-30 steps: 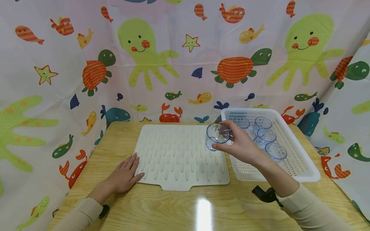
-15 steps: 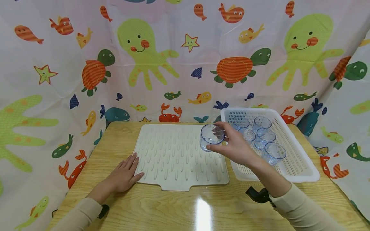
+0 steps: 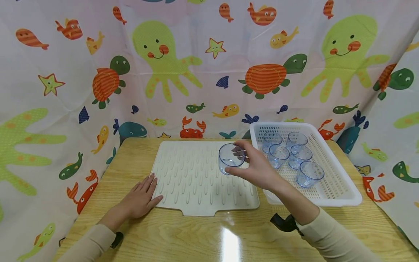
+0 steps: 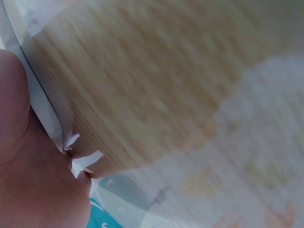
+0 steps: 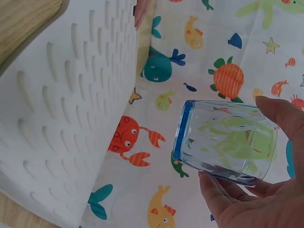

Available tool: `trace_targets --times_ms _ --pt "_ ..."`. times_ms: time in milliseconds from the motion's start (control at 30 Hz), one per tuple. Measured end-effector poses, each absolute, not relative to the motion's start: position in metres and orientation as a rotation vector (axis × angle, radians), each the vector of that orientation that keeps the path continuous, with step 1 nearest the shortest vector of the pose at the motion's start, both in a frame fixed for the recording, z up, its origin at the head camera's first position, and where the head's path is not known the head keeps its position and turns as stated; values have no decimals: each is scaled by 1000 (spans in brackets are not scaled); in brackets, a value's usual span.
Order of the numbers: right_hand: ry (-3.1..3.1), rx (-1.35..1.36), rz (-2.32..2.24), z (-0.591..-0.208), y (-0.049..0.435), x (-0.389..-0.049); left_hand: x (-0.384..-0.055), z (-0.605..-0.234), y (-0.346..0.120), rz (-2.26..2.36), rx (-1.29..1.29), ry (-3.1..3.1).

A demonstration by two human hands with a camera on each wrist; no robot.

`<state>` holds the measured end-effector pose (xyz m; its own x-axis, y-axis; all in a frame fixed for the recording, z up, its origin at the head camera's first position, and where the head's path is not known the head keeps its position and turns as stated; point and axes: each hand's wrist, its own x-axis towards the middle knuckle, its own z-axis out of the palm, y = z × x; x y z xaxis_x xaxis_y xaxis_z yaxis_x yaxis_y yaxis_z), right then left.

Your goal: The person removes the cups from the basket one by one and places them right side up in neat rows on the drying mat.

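Observation:
A clear glass (image 3: 231, 159) with a blue rim is gripped by my right hand (image 3: 253, 165), thumb on the near side and fingers round the far side. It is held over the right part of a white ridged drying mat (image 3: 196, 178). In the right wrist view the glass (image 5: 223, 140) sits between thumb and fingers, apart from the mat (image 5: 71, 104). My left hand (image 3: 141, 198) rests flat at the mat's left edge, fingers straight. The left wrist view shows part of that hand (image 4: 38, 166) beside the mat's edge.
Right of the mat stands a white perforated basket (image 3: 340, 178) with several similar glasses (image 3: 310, 174) upright in it. Wooden table (image 3: 163, 236) runs in front of the mat. A curtain (image 3: 203, 80) printed with sea animals hangs behind and at both sides.
My right hand has carried the glass leftward, from near the basket to farther over the mat. More of the glasses in the basket show now. The left hand has stayed in place.

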<state>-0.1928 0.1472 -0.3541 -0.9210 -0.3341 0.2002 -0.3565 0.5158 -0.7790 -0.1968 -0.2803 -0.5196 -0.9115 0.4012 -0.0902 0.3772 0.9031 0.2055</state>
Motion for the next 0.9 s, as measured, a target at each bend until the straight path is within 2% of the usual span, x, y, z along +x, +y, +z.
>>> trace_targets --times_ms 900 --pt "-2752 702 1463 -377 106 -192 -195 -514 -277 306 598 2921"
